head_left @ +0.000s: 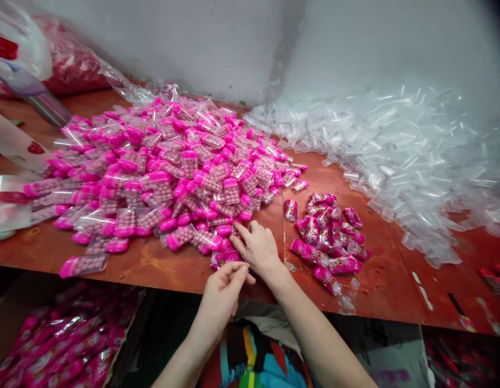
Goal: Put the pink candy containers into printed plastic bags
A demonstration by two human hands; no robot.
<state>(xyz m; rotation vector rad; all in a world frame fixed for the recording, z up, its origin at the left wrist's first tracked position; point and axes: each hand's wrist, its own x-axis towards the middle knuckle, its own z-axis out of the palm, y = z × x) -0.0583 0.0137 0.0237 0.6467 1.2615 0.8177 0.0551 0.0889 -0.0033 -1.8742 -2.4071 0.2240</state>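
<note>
My left hand (223,288) is closed at the table's front edge, thumb against fingertips; what is in the pinch, if anything, is too small to make out. Just beyond its fingers lies a printed pink wrapper (224,258), partly covered. My right hand (260,248) reaches to the near edge of a large heap of clear, pink-capped containers (161,188) filled with pink beads. Its thumb and forefinger are around one small container (234,233) there, mostly hidden by the fingers. To the right of that hand, several shiny pink wrapped packs (326,231) form a small pile.
Clear empty plastic cases (395,156) are heaped at the right against the wall. A box of pink packs (63,339) stands below the table at left. Behind the heap are a bag of red items (72,59) and a tumbler (43,97).
</note>
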